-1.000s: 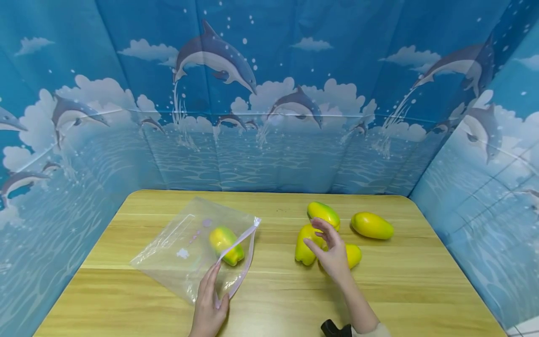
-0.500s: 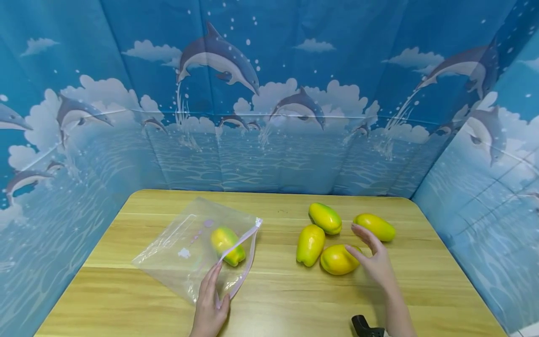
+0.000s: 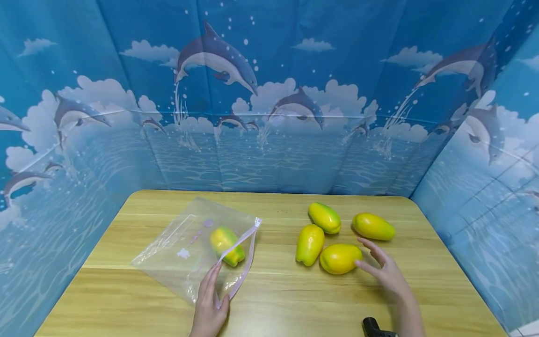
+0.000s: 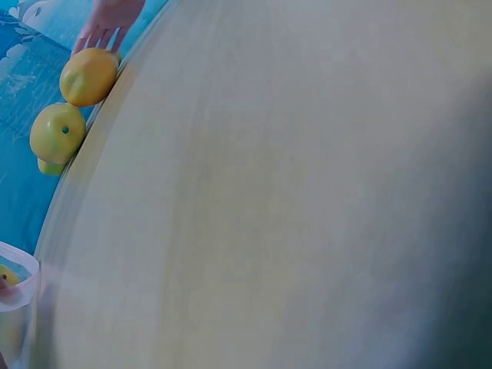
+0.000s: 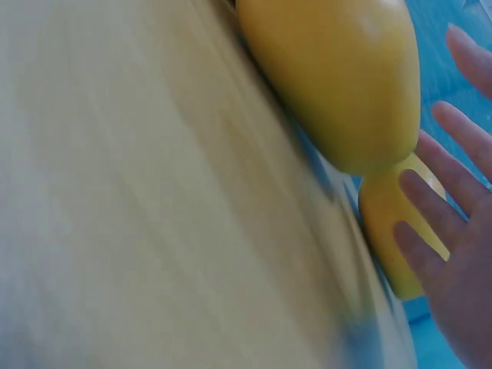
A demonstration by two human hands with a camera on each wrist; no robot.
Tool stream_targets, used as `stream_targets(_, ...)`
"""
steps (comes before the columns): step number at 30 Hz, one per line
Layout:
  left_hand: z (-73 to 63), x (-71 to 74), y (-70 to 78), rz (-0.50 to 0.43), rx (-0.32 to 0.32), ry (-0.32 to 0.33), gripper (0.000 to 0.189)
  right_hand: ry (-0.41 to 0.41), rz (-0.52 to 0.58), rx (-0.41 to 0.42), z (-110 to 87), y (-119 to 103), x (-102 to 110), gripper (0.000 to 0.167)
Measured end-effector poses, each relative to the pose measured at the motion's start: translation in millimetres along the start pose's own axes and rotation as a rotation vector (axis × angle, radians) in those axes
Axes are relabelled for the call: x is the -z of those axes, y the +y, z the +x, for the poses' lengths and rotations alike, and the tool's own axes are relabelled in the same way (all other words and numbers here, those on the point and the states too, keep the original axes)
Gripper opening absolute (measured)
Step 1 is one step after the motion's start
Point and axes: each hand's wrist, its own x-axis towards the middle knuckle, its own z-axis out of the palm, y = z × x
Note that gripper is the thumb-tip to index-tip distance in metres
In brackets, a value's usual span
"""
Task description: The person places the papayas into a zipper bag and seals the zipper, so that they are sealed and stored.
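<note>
My left hand [image 3: 209, 304] holds the mouth of a clear zip bag [image 3: 168, 252] with a lilac zip edge, keeping its rim apart. Inside the bag lies one yellow-green fruit [image 3: 223, 239], mango- or papaya-like. Over on the right, my right hand [image 3: 391, 276] has its fingers spread and nothing in its grasp. Its thumb is close to the right end of the nearest fruit [image 3: 340, 259]; contact cannot be told. In the right wrist view the extended fingers [image 5: 430, 204] appear beside two fruits. The left wrist view shows just part of the bag rim [image 4: 19, 296].
More of the same fruit lie nearby: one upright-lying fruit [image 3: 309, 245], one greener fruit [image 3: 324, 217] behind it, and one fruit [image 3: 373, 226] farther right. All rest on a wooden table [image 3: 269, 299]. A dolphin-print curtain [image 3: 269, 154] borders the table's back and sides.
My right hand has moved rightward from over the fruit group to beside the nearest fruit's right end, drawing slightly nearer to me. My left hand, the bag and the fruit stay put.
</note>
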Motion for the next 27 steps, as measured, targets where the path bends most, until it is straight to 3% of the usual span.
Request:
stream_targets(8,0.6,-0.3,1.3,0.035,-0.008,0.000,0.093,-0.123,0.117,-0.012,-5.7,8,-2,0.063)
stream_targets(17,-0.1,-0.6,-0.8,-0.008,-0.009,0.007,0.085,-0.108,0.093,0.011,-6.5,14,-4,0.062)
stream_targets(27,0.2,-1.1,-1.1,-0.024,-0.008,0.012,0.085,-0.078,0.151,0.027,-4.8,14,-7,0.053)
